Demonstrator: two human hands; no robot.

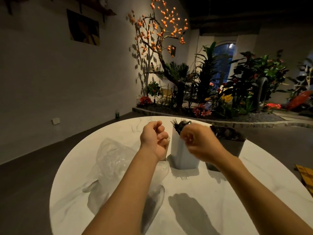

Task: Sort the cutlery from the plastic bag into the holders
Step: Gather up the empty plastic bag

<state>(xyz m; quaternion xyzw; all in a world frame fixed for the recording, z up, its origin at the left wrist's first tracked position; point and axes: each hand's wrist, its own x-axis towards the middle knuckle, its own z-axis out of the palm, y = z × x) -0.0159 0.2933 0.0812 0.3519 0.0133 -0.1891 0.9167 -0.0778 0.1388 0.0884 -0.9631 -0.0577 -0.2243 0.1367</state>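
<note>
A crumpled clear plastic bag lies on the left of the round white table. A white holder stands mid-table with black forks sticking out of its top. To its right stands a dark holder with dark cutlery in it. My left hand hovers just left of the white holder, fingers curled into a loose fist with nothing visible in it. My right hand is motion-blurred in front of the white holder's top, fingers curled by the forks. Whether it holds anything is unclear.
A clear glass-like object is partly hidden behind my left wrist. The table edge curves close at left and far side. Beyond it are a planted bed with flowers and an orange-blossomed tree. A yellow patterned item lies at the right edge.
</note>
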